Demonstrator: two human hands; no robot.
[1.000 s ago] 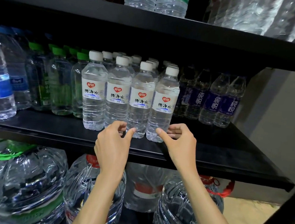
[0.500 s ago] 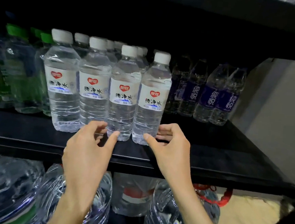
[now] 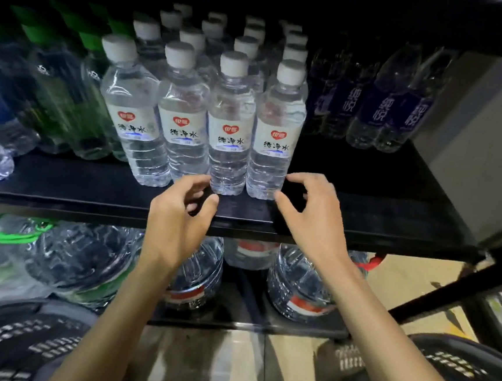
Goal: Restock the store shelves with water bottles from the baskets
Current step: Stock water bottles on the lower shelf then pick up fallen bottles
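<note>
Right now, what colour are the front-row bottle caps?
White, clearest in the head view: front-row caps.

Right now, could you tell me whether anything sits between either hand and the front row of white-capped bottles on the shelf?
Nothing visible does. The left hand and right hand hover open at the shelf edge, with only bare shelf between them and the front white-capped bottles. Neither holds a bottle.

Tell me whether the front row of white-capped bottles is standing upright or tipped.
Upright. All four front white-capped bottles stand on their bases on the black shelf, caps on top, labels level. Both hands, left hand and right hand, are open just before them.
</note>
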